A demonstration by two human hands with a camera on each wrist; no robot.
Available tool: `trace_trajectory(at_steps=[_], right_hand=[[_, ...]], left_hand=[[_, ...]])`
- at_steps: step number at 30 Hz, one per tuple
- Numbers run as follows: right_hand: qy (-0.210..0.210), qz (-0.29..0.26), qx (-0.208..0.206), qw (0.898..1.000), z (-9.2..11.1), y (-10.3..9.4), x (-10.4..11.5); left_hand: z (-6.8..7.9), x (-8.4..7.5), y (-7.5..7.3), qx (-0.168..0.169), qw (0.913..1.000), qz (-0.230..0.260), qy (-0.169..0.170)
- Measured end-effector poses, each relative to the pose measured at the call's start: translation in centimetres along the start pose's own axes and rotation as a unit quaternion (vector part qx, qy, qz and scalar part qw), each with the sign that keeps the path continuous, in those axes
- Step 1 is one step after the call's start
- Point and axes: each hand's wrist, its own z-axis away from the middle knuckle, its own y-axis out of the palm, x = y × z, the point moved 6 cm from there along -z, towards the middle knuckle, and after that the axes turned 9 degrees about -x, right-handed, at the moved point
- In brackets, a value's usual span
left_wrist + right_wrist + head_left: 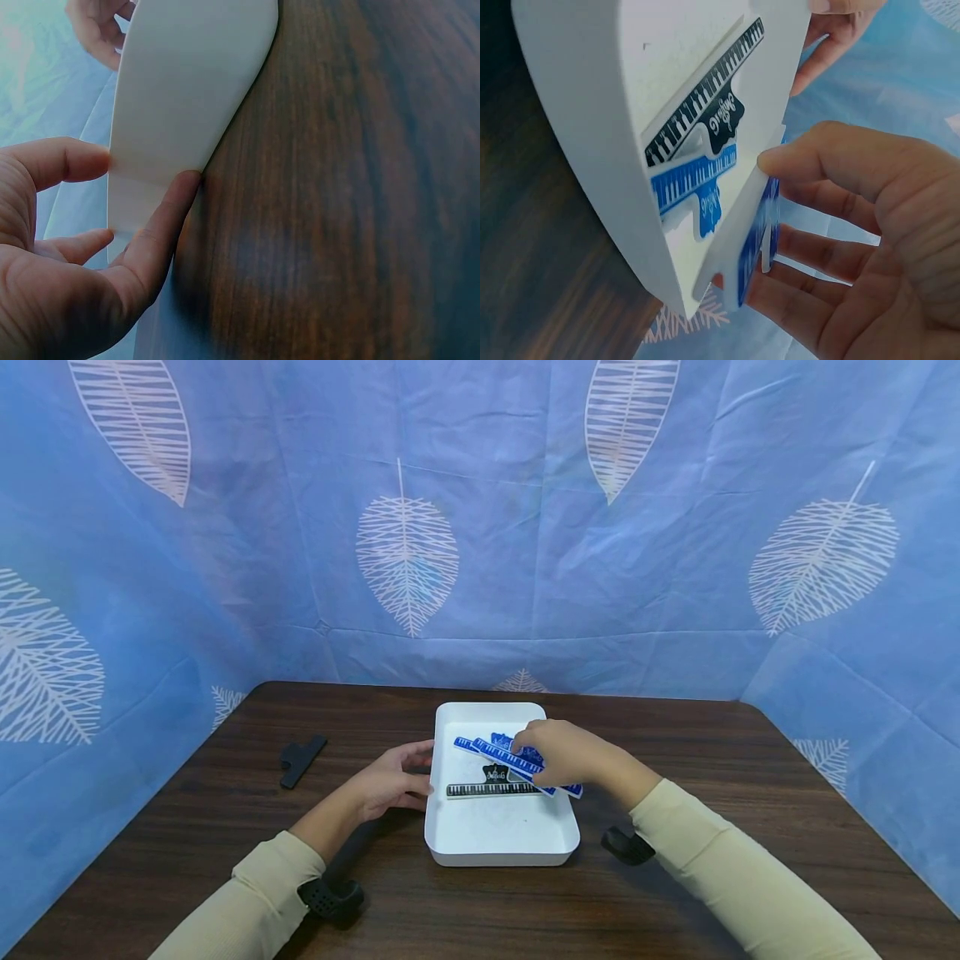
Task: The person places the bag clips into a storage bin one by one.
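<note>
Right hand (567, 752) pinches a blue keyboard-print clip (754, 240);
left hand (387, 782), fingers spread, touches the white tray (502, 828); only head view shows the plain black clip (303, 762).

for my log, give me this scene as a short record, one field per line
left hand: touches outer wall of white tray
right hand: holds at least one blue clip over the tray
in tray: another blue clip, black piano-key clip
on table: plain black clip, left of tray
backdrop: blue cloth with white leaves
</note>
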Motion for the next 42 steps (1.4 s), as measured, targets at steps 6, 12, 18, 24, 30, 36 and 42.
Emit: trace_trajectory(at_steps=[6,12,18,24,30,36,42], right_hand=[[-0.004,-0.005,0.011,1.000,-0.8,0.7,0.6],[0.006,-0.003,0.034,0.999,-1.7,1.4,1.1],[0.013,0.011,0.039,0.999,-2.4,1.9,1.6],[0.001,0.022,0.044,0.999,-2.8,2.4,2.0],[-0.001,0.035,0.055,0.998,-3.1,2.6,2.4],[0.005,0.035,0.078,0.996,-3.1,2.9,2.7],[0.005,0.036,0.081,0.996,-3.1,2.8,3.1]], left_hand=[[0.0,0.0,0.0,0.000,1.0000,-0.001,-0.001],[0.0,0.1,0.0,0.002,1.0000,0.002,0.001],[-0.1,0.1,0.0,0.003,1.0000,0.001,0.002],[-0.1,0.2,0.0,0.010,0.9999,0.005,0.004],[-0.3,0.3,-0.1,0.009,1.0000,0.004,0.002],[-0.2,0.2,0.0,0.010,0.9999,0.006,0.001],[-0.1,0.1,0.0,0.006,0.9999,0.008,-0.002]])
